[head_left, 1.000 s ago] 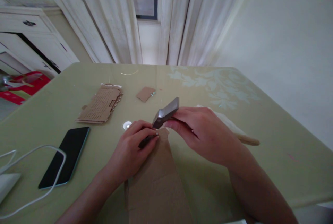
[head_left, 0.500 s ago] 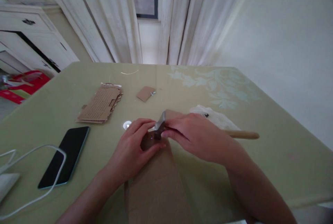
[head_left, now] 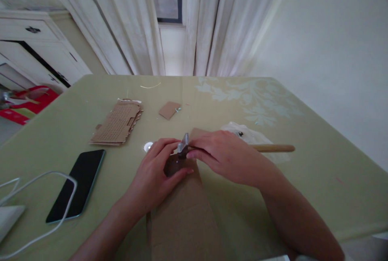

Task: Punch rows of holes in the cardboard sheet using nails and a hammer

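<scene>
Hammer [head_left: 183, 146] gripped close under its metal head by the right hand [head_left: 222, 156], wooden handle pointing off to the right, head resting on the near end of the cardboard strip [head_left: 182, 208] in front of the body. Left hand [head_left: 157, 172] closed in a pinch just beside the head, fingertips pressed to the cardboard, apparently steadying something too small to make out. Judged mid-tapping; next blow calling for a short, light swing that spares the fingertips alongside. Farther out on the green table [head_left: 318, 164]: white bag [head_left: 257, 137] under the handle, small white disc [head_left: 148, 146], perforated cardboard stack [head_left: 117, 122], loose cardboard square [head_left: 169, 110], phone [head_left: 77, 184] and white cable [head_left: 39, 180] at left. Nothing blocking the swing.
</scene>
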Available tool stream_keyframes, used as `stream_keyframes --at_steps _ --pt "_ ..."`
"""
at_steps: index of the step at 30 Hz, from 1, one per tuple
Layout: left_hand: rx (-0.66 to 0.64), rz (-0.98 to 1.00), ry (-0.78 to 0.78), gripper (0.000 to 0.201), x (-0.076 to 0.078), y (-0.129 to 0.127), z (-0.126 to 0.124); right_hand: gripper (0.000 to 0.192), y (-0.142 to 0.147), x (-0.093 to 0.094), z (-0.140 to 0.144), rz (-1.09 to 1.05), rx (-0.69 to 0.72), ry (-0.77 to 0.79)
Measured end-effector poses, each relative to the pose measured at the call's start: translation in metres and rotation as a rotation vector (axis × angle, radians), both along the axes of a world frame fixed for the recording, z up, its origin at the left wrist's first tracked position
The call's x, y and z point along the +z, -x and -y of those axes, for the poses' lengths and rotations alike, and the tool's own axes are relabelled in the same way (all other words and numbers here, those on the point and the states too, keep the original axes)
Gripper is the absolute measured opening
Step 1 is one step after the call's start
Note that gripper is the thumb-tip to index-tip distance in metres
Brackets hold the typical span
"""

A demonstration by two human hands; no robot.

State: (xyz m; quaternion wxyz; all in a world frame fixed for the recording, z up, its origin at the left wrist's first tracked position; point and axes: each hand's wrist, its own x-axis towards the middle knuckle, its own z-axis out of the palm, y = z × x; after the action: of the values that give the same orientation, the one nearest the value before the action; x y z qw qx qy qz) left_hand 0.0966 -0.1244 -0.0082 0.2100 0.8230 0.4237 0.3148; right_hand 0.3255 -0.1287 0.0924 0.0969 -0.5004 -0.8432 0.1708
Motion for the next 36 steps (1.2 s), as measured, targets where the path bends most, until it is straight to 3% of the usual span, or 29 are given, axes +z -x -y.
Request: stream_keyframes --at_steps 3,6,13,19,31,36 --pt "0.033 -0.004 -0.014 0.044 0.001 -0.001 0.001 0.023 -0.008 0.004 0.0 -0.12 -0.058 -0.045" --pt "0.045 -0.032 0.013 0.028 0.001 -0.002 0.0 0.023 -0.017 0.002 -0.006 -0.11 -0.159 -0.102" --pt "0.058 0.056 0.166 0.024 -0.003 -0.001 -0.005 0.024 -0.022 -0.047 -0.036 0.315 -0.238 -0.017" --pt "0.069 0.117 0.169 0.025 -0.011 -0.001 -0.007 0.028 -0.029 -0.072 -0.05 0.362 -0.188 0.023" --pt "0.079 0.174 0.147 0.024 -0.012 -0.005 -0.007 0.029 -0.03 -0.093 -0.067 0.403 -0.17 0.117" --pt "0.112 0.327 0.266 0.032 -0.017 -0.002 -0.019 0.029 -0.032 -0.097 -0.067 0.431 -0.196 0.112"
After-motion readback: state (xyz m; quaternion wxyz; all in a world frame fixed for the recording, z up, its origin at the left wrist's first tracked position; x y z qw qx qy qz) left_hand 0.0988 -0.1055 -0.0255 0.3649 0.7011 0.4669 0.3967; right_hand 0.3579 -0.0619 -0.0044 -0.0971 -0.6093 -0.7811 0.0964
